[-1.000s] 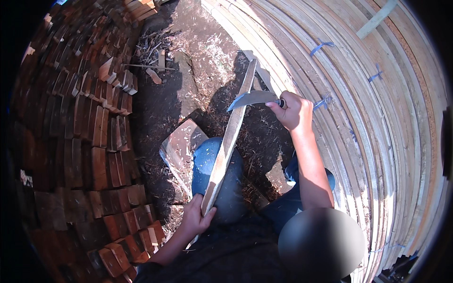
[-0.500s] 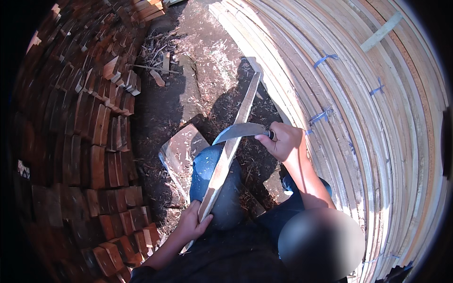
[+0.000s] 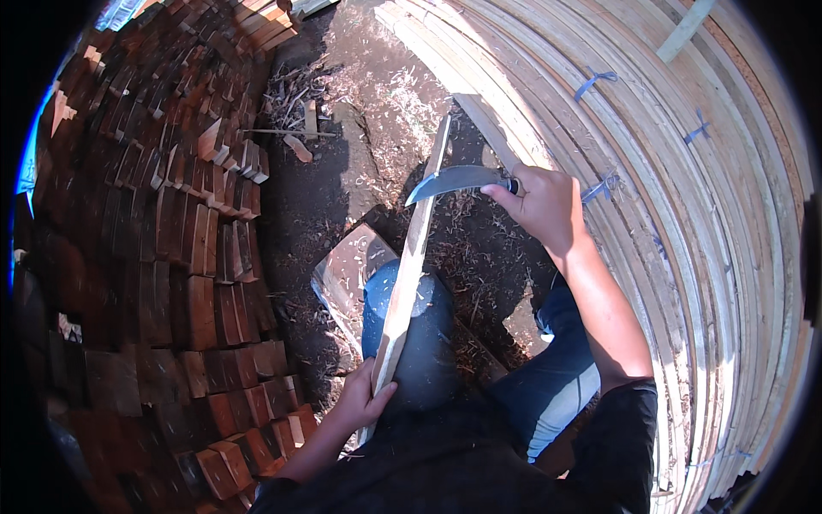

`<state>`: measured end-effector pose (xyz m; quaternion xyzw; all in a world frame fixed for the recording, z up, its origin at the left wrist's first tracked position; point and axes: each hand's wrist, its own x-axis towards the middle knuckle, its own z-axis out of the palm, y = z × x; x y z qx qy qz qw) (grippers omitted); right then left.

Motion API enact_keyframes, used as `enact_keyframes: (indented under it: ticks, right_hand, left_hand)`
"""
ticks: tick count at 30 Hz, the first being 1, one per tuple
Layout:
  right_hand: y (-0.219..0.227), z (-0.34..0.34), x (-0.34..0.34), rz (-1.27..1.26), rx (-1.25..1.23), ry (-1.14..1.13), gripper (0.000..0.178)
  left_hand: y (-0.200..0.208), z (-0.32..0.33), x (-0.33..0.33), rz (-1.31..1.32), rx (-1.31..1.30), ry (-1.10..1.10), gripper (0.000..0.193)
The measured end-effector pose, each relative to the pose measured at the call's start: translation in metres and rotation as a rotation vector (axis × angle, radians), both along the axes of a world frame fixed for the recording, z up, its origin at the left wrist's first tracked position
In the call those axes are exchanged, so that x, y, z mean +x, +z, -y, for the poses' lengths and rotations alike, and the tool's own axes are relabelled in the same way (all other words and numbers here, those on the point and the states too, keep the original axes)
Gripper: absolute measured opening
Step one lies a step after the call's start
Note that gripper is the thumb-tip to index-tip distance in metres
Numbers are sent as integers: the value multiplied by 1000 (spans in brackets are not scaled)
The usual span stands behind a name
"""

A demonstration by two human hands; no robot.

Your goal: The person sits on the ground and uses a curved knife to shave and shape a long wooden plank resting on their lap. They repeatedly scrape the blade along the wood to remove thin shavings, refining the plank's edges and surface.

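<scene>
A long, narrow wooden strip [image 3: 402, 300] slants up and away across my knee, its far end over the ground. My left hand [image 3: 364, 397] is wrapped round its near end. In my right hand [image 3: 548, 204] is the dark handle of a curved knife [image 3: 462, 177], mostly hidden by my fingers. The blade points left and lies across the strip's far part, apparently touching it. Both hands are closed.
Stacked reddish-brown wood blocks [image 3: 205, 317] rise on the left. On the right lie long pale wooden strips [image 3: 651, 214] bundled with blue ties [image 3: 595, 83]. A wooden board [image 3: 351, 265] lies by my knee; shavings [image 3: 407, 98] and scraps litter the dirt ground.
My right hand has moved the knife farther away along the strip, toward its far end. The strip's far end has swung left and now stands more upright in view.
</scene>
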<state>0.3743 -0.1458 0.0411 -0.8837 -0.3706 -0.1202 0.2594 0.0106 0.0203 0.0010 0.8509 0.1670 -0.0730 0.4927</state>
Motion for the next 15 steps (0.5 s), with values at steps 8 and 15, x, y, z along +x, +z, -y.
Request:
enact_keyframes:
  ticks: [8, 15]
  right_hand:
    - [-18, -14, 15, 219, 156, 102, 65]
    - [-35, 2, 29, 251, 167, 101, 63]
  left_hand:
    - [-4, 1, 0, -8, -19, -5, 40]
    - [1, 0, 4, -118, 66, -76, 41]
